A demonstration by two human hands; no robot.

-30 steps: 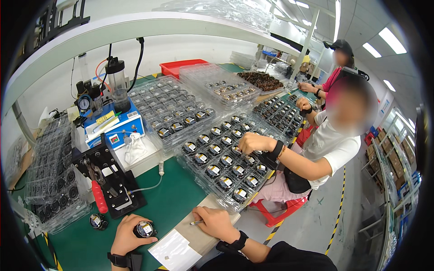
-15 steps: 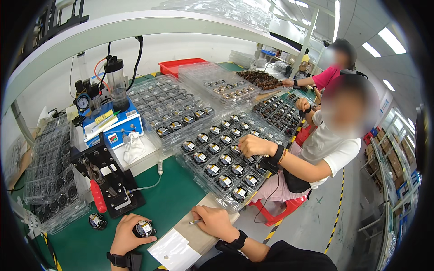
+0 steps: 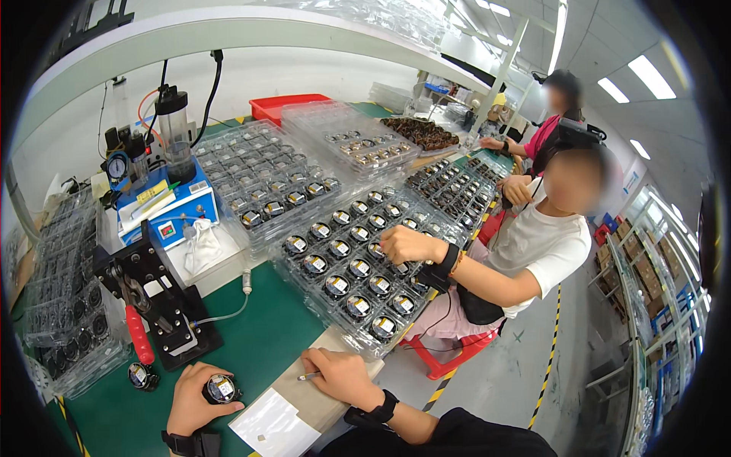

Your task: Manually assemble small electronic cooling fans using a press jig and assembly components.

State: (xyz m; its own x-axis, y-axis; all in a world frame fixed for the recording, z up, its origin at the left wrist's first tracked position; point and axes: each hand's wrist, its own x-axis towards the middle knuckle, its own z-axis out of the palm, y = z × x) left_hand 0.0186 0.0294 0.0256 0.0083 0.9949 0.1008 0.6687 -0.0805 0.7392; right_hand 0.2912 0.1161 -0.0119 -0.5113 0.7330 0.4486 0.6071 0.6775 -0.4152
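At the bench's near edge, left hand (image 3: 199, 396) grips a round black part (image 3: 221, 388); right hand (image 3: 340, 375), unmoved, pinches what looks like a slim tool (image 3: 308, 376) (neighbour's hand shifted).

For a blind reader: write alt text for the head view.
A person's left hand grips a small round part on a green table, while the right hand holds a thin tool over a board. Beyond, a seated co-worker reaches into clear trays of similar parts.
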